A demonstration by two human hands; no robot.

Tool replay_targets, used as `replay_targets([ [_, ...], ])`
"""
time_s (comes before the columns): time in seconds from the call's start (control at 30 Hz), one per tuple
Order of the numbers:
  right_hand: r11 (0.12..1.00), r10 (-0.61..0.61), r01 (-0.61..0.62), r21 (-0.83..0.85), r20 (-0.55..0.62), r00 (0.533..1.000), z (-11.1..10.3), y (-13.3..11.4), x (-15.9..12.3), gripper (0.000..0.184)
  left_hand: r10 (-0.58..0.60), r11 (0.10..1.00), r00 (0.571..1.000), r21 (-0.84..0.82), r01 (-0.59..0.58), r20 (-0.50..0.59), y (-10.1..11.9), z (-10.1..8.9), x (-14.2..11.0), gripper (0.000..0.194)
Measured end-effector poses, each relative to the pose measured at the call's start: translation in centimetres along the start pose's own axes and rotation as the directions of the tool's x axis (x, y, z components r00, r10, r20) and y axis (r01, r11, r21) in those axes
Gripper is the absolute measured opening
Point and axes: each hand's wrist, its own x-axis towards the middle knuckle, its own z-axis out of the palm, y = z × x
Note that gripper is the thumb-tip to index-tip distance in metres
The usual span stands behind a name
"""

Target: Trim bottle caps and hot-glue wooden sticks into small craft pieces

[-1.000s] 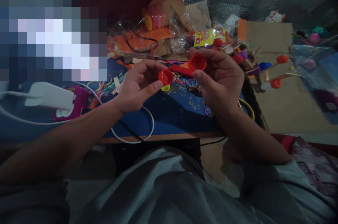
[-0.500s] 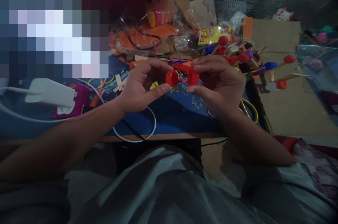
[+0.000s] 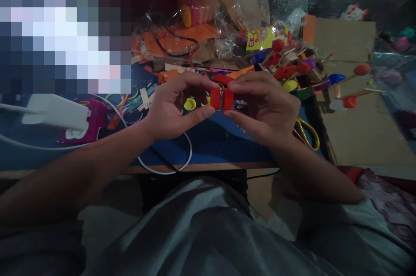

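Between thumb and fingers, my left hand (image 3: 175,105) pinches a small red bottle cap (image 3: 215,99). A second red bottle cap (image 3: 228,99) is pinched in my right hand (image 3: 264,105). The caps face each other with a very narrow gap between them, held above the blue table. Just behind them lies a red piece (image 3: 222,79), partly covered by my fingers. Yellow caps (image 3: 190,103) show on the table beyond my left hand.
Left of my forearm, a white charger (image 3: 55,109) sits in a magenta socket block (image 3: 97,115), with a looping white cable (image 3: 191,150). Sticks with coloured heads (image 3: 300,68) lie on cardboard (image 3: 367,124) at right. Yellow-handled scissors (image 3: 308,133) lie by my right wrist.
The two red caps have come together from a clear gap to nearly touching. My right hand has shifted left, and the left cap has moved slightly right. The view has shifted a little.
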Motion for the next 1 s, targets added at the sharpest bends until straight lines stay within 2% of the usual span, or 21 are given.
replay_targets([
  [0.1,0.998,-0.056,0.056,0.015,0.0,0.998,0.0,-0.1,0.0,0.04,0.022,1.0,1.0,0.019,-0.022,0.007,-0.1,0.0,0.0,0.038],
  [0.23,0.998,-0.02,0.02,-0.053,0.001,1.0,0.1,-0.2,0.1,0.03,0.005,0.999,1.0,0.042,-0.005,0.006,-0.1,0.0,0.1,0.037],
  [0.37,0.993,-0.115,0.115,-0.007,-0.015,0.993,0.1,-0.1,0.2,0.033,0.03,0.999,0.999,0.045,-0.031,0.022,0.1,0.0,0.2,0.037],
  [0.47,0.992,-0.124,0.124,-0.016,-0.002,0.992,0.2,0.2,0.2,0.035,0.038,0.999,0.999,0.027,-0.038,0.019,0.0,0.0,0.2,0.036],
  [0.7,0.967,-0.254,0.254,-0.009,-0.04,0.966,0.5,1.4,0.4,0.04,0.114,0.993,0.993,0.009,-0.115,0.027,-1.3,-0.2,0.2,0.047],
  [0.77,0.969,-0.247,0.246,-0.018,-0.029,0.969,0.6,1.5,0.4,0.041,0.157,0.988,0.987,-0.002,-0.157,0.028,-1.4,-0.2,0.2,0.049],
  [0.87,0.978,-0.208,0.207,-0.007,-0.022,0.978,0.5,1.2,0.2,0.044,0.078,0.997,0.996,0.021,-0.079,0.036,-1.5,-0.3,0.1,0.045],
  [1.0,0.983,-0.183,0.183,0.026,-0.019,0.983,0.5,0.8,0.1,0.047,0.085,0.995,0.996,0.044,-0.086,0.028,-1.9,-0.2,0.0,0.046],
])
